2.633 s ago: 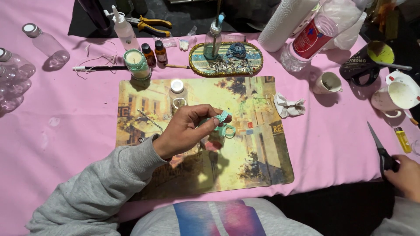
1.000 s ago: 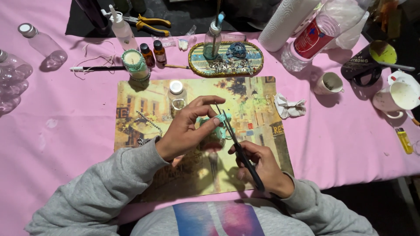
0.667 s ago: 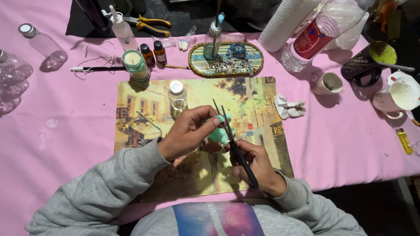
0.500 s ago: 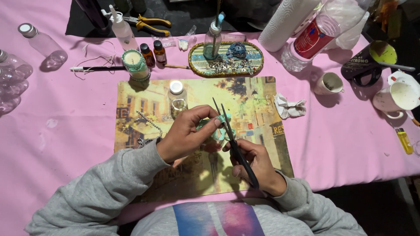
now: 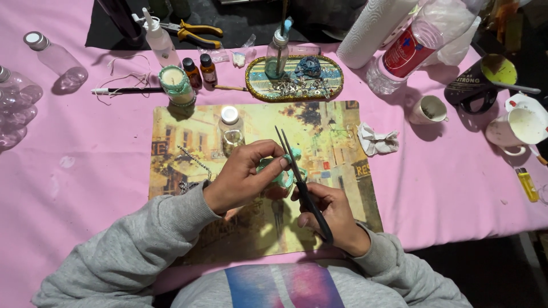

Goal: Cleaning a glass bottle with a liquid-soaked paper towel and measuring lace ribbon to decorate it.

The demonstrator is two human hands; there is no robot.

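Right hand [image 5: 334,219] came in with black scissors [image 5: 299,179], blades slightly parted; left hand [image 5: 242,179] pinches small teal piece [image 5: 279,177] over picture mat [image 5: 337,142].

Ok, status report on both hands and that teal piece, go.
Left hand pinching small teal piece above the picture mat. Right hand gripping black scissors, blades slightly open at the piece. Small glass bottle just beyond, not touching.

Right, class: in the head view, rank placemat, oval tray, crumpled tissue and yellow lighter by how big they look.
1. placemat
2. oval tray
3. crumpled tissue
4. yellow lighter
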